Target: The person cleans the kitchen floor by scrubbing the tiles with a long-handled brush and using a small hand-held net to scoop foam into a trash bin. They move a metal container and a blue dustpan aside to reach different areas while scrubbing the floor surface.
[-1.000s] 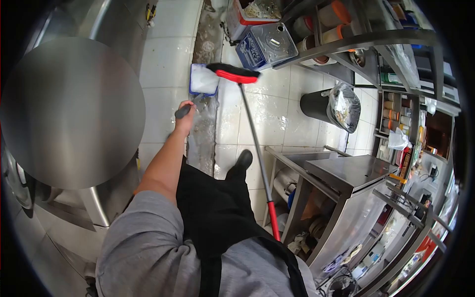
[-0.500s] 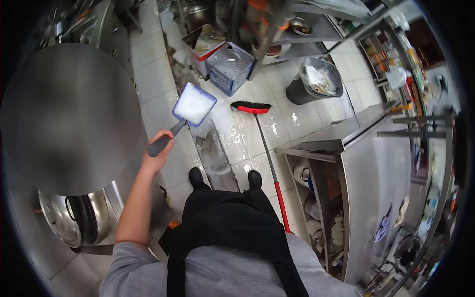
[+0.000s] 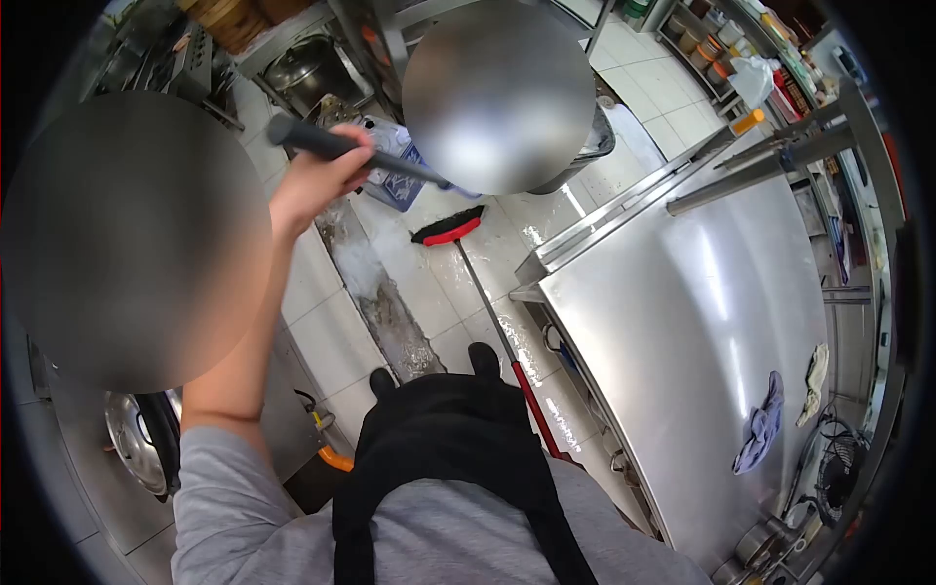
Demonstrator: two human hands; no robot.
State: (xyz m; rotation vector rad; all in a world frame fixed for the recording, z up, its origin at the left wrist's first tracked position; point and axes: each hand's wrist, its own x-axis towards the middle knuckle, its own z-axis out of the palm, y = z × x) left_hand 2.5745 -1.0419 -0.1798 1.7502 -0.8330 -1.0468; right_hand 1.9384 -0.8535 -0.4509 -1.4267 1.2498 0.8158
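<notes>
In the head view, the left hand [image 3: 327,177] is curled around the handle of a scoop [image 3: 405,170] – up above the brush end of the broom [image 3: 485,297]. Just a bit of the scoop's blue pan shows. The right hand is out of sight, so I cannot tell what it holds. A tin [image 3: 402,193] sits up and left of the broom's brush – the shiny desk [image 3: 673,341] is right of the broom.

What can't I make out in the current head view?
All in the head view:
Dustpan in the left hand: pan mostly covered by a blurred disc.
Bin: mostly behind the same disc.
Broom: handle's end hidden by the torso.
Right hand: out of sight, perhaps behind the torso.
</notes>
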